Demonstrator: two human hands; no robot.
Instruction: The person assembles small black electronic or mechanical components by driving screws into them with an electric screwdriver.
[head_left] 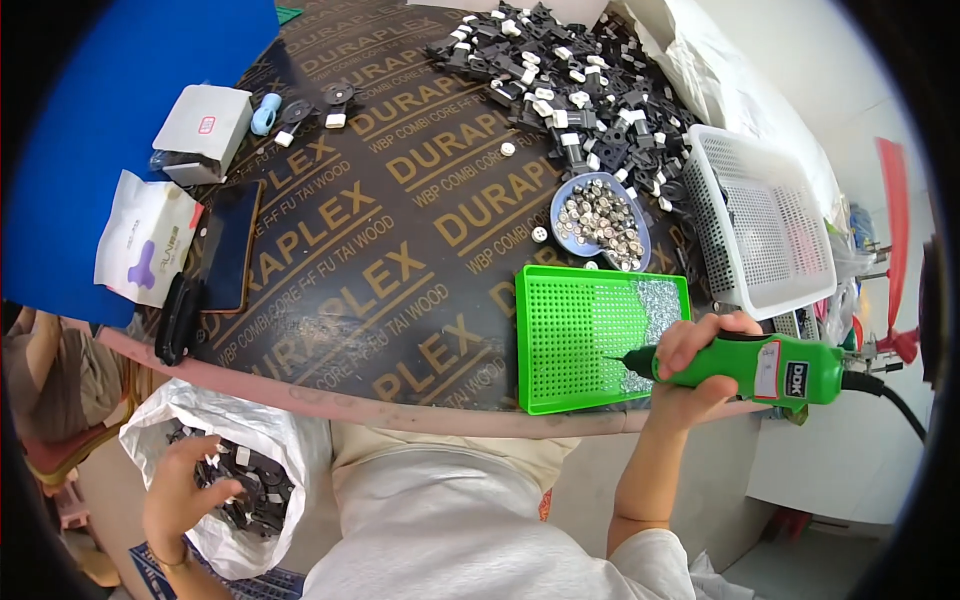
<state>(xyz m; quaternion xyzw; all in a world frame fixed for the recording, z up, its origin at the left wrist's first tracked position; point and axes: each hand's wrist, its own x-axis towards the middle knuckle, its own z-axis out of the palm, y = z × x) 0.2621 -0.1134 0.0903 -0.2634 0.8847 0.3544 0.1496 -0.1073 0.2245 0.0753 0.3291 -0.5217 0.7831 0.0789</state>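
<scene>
My right hand [700, 365] is wrapped round a green electric screwdriver [810, 370], whose dark tip points left over a green perforated tray [560, 345]. Small silvery screws [655, 305] lie heaped along the tray's right side. At the lower left, my left hand [185, 490] hangs over a white sack [305, 450], its thumb and fingers apart with nothing visible between them. Black plastic parts with white pieces [260, 490] fill the sack. Just beyond the tray stands a bluish bowl [562, 235] of small round metal pieces [605, 220].
A large pile of black and white parts [575, 85] covers the far right of the dark table [400, 270]. Right of it stands a white perforated basket [760, 200]. A phone [232, 245], a tissue pack [145, 235] and a small box [208, 125] lie at left. Another person [60, 380] sits at far left.
</scene>
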